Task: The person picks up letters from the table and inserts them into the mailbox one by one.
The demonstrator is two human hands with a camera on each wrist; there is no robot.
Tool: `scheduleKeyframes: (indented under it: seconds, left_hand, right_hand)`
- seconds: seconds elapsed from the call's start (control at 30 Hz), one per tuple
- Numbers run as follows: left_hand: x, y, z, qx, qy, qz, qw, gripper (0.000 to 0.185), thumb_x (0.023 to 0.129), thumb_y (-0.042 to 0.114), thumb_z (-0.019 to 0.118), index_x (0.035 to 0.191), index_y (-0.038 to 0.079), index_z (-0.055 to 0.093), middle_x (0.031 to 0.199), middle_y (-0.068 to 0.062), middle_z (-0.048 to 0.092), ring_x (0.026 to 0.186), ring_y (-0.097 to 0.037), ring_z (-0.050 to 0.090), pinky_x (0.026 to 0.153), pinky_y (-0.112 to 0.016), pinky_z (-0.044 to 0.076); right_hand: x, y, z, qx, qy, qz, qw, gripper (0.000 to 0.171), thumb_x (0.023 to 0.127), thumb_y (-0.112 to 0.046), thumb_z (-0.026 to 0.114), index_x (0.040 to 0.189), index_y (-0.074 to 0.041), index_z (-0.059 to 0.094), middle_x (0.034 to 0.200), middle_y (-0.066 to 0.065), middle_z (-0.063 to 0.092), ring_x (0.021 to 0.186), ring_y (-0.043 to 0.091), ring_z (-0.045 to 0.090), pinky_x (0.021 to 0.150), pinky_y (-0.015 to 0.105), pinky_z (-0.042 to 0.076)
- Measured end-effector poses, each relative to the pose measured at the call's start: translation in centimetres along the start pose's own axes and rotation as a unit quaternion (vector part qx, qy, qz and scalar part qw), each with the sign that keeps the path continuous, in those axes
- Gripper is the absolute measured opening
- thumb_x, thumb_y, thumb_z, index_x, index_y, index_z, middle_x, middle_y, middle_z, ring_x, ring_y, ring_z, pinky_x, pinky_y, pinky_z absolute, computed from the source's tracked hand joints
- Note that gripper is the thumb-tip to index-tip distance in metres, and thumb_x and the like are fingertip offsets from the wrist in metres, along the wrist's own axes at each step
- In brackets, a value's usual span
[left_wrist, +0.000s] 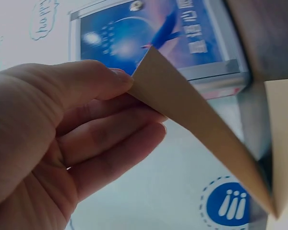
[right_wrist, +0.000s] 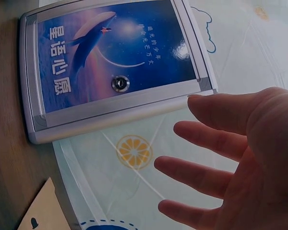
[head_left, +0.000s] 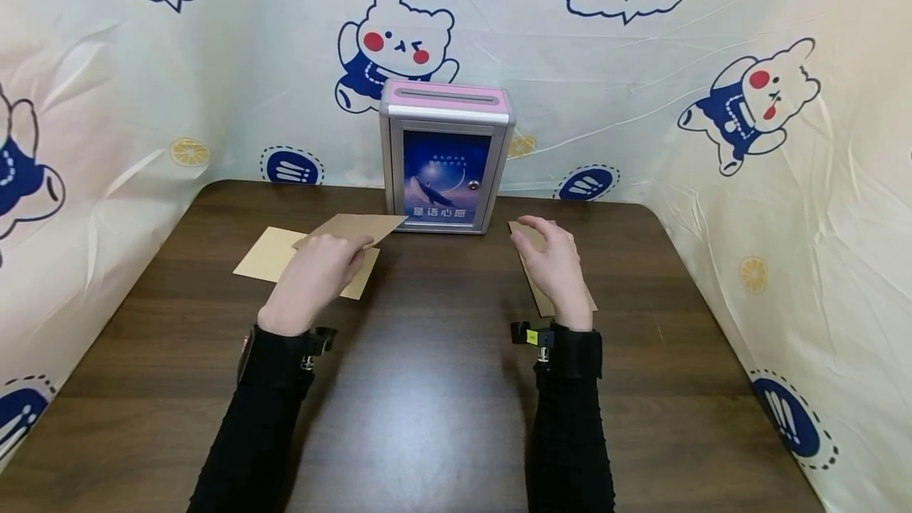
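My left hand (head_left: 317, 271) pinches a brown envelope (head_left: 352, 228) by its near edge and holds it lifted above a lighter tan envelope (head_left: 267, 253) lying on the table. In the left wrist view the thumb and fingers (left_wrist: 105, 122) grip the brown envelope (left_wrist: 201, 124) edge-on. My right hand (head_left: 554, 264) hovers with relaxed, spread fingers (right_wrist: 206, 143) over another brown envelope (head_left: 533, 240) on the table and holds nothing. A silver box (head_left: 445, 157) with a pink slotted top and a blue front panel (right_wrist: 115, 52) stands at the back between both hands.
The dark wooden table (head_left: 427, 386) has rounded corners. A printed cloth backdrop (head_left: 641, 62) with bears and "happy" bubbles encloses it at the back and both sides. The box front carries a small round lock (right_wrist: 120, 83).
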State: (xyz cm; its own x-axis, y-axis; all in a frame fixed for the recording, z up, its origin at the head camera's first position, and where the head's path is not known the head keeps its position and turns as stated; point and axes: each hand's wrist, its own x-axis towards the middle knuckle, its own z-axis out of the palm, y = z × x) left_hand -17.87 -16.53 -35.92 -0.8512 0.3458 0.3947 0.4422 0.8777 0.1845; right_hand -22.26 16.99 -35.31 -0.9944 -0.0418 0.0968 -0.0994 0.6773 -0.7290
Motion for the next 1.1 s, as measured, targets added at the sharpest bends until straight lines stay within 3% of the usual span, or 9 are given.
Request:
scheduleKeyframes:
  seconds: [0.2,0.27,0.37,0.5,0.6,0.73,0.93,1.1]
  left_hand:
    - [-0.5,0.3,-1.5,-0.017,0.032,0.003,0.9993,0.022,0.097,0.0,0.058,0.115,0.009,0.068,0.065,-0.001,0.053,0.053,-0.014,0.042,0.051,-0.029,0.035]
    - [-0.5,0.4,-1.9,-0.024,0.034,0.006,0.9991,0.025,0.097,0.0,0.06,0.119,0.008,0.068,0.069,-0.003,0.059,0.055,-0.014,0.043,0.051,-0.028,0.034]
    - [-0.5,0.3,-2.1,-0.032,0.031,0.008,0.999,0.025,0.097,0.001,0.062,0.121,0.005,0.069,0.083,-0.008,0.072,0.059,-0.016,0.052,0.053,-0.029,0.042]
    - [-0.6,0.2,-2.1,-0.046,0.036,0.014,0.9982,0.025,0.096,-0.001,0.063,0.119,0.002,0.07,0.103,-0.014,0.077,0.076,-0.024,0.07,0.067,-0.039,0.057]
    - [-0.8,0.1,-2.3,-0.057,0.049,0.02,0.997,0.027,0.096,-0.003,0.062,0.121,0.004,0.07,0.109,-0.014,0.077,0.091,-0.029,0.074,0.078,-0.044,0.059]
    - [-1.0,0.0,-2.7,-0.07,0.086,0.027,0.9935,0.03,0.094,-0.007,0.062,0.121,0.004,0.07,0.113,-0.014,0.076,0.099,-0.032,0.074,0.084,-0.046,0.059]
    - [-0.9,0.1,-3.2,-0.102,0.169,0.046,0.9792,0.034,0.087,-0.015,0.067,0.117,0.001,0.073,0.112,-0.016,0.076,0.102,-0.033,0.074,0.086,-0.044,0.058]
    - [-0.5,0.5,-3.3,-0.163,0.222,0.059,0.9595,0.029,0.085,-0.015,0.069,0.108,0.003,0.076,0.104,-0.012,0.078,0.098,-0.025,0.075,0.092,-0.02,0.054]
  right_hand:
    - [0.3,-0.3,0.6,0.001,-0.02,-0.013,1.0,0.044,0.102,-0.035,0.057,0.14,-0.015,0.058,0.151,0.012,0.052,0.147,0.036,0.036,0.119,0.06,0.027]
    - [0.4,-0.4,0.9,0.001,-0.024,-0.023,0.999,0.043,0.102,-0.034,0.058,0.139,-0.013,0.058,0.15,0.013,0.054,0.145,0.034,0.04,0.118,0.057,0.031]
    - [0.5,-0.5,1.5,-0.005,-0.03,-0.047,0.998,0.041,0.102,-0.029,0.059,0.138,-0.01,0.059,0.147,0.015,0.056,0.142,0.033,0.046,0.117,0.053,0.036]
    - [0.7,-0.5,2.8,-0.018,-0.05,-0.06,0.997,0.041,0.102,-0.029,0.06,0.138,-0.01,0.059,0.146,0.015,0.057,0.141,0.034,0.047,0.117,0.053,0.035]
    - [0.8,-0.8,3.9,-0.025,-0.071,-0.063,0.995,0.042,0.101,-0.029,0.06,0.139,-0.011,0.058,0.146,0.013,0.058,0.14,0.034,0.048,0.117,0.053,0.035]
    - [0.7,-1.6,5.4,-0.037,-0.092,-0.078,0.992,0.042,0.101,-0.027,0.06,0.14,-0.013,0.058,0.144,0.011,0.06,0.138,0.032,0.051,0.115,0.052,0.038]
    - [0.4,-2.4,6.3,-0.036,-0.089,-0.107,0.99,0.036,0.104,-0.023,0.054,0.139,-0.015,0.06,0.141,0.009,0.063,0.133,0.034,0.053,0.112,0.056,0.037]
    - [0.7,-2.2,6.4,0.028,-0.099,-0.11,0.989,0.034,0.106,-0.022,0.051,0.137,-0.013,0.061,0.138,0.008,0.065,0.119,0.029,0.063,0.102,0.049,0.047]
